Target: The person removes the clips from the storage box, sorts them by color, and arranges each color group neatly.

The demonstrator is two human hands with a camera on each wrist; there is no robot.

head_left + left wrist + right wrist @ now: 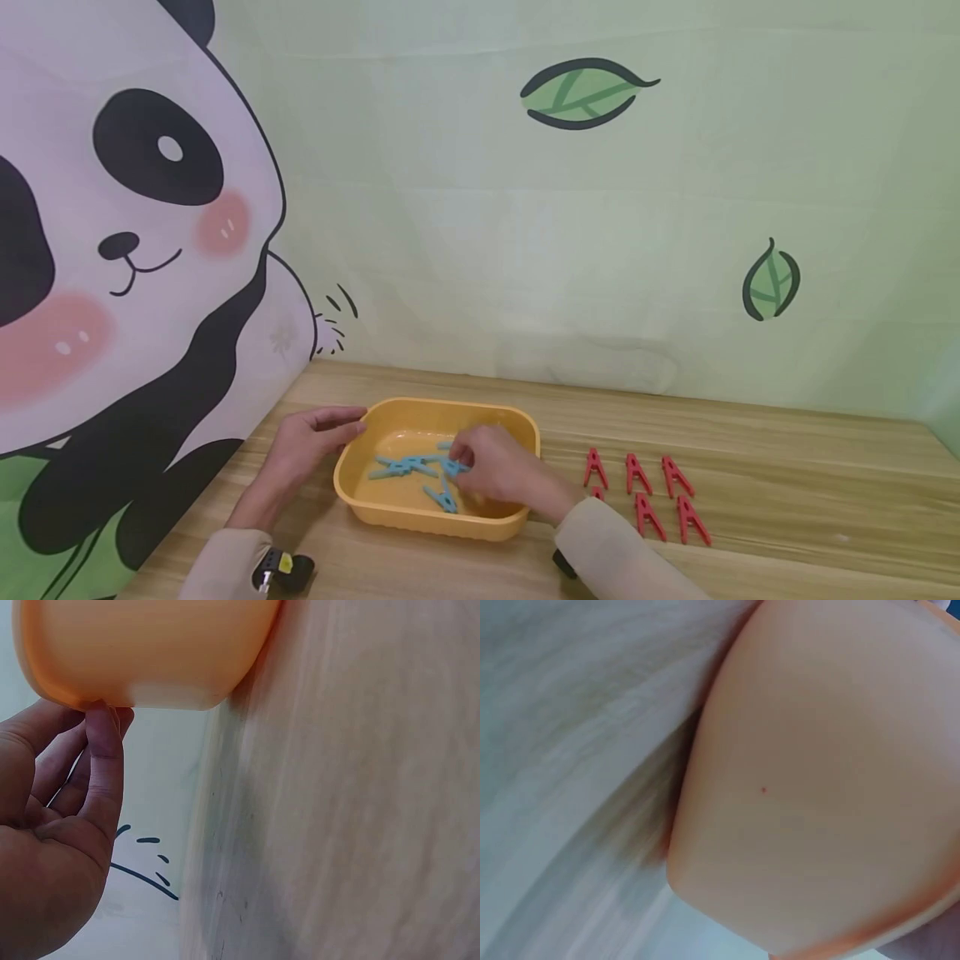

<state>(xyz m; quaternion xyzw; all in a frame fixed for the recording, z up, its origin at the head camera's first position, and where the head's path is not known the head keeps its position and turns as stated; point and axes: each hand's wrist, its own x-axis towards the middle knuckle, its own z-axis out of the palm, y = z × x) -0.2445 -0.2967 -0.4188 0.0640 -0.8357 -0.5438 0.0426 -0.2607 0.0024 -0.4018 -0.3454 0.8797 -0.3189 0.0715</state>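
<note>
A yellow plastic basin (431,523) stands on the table with several light blue clothespins (401,468) lying loose on its floor. My left hand (303,446) holds the basin's left rim between thumb and fingertips. Seen from the left wrist, that hand (71,802) meets the rim (67,697) from outside. My right hand (498,467) reaches over the right wall into the basin, its curled fingers at a blue clothespin (453,467); the fingertips are partly hidden. In the right wrist view the basin's outer wall (817,772) covers most of that hand.
Right of the basin, several red clothespins (648,517) lie in two rows on the wooden table (817,492); my right forearm partly covers one. A wall sheet (450,208) with a printed panda and leaves rises behind the table and along its left side.
</note>
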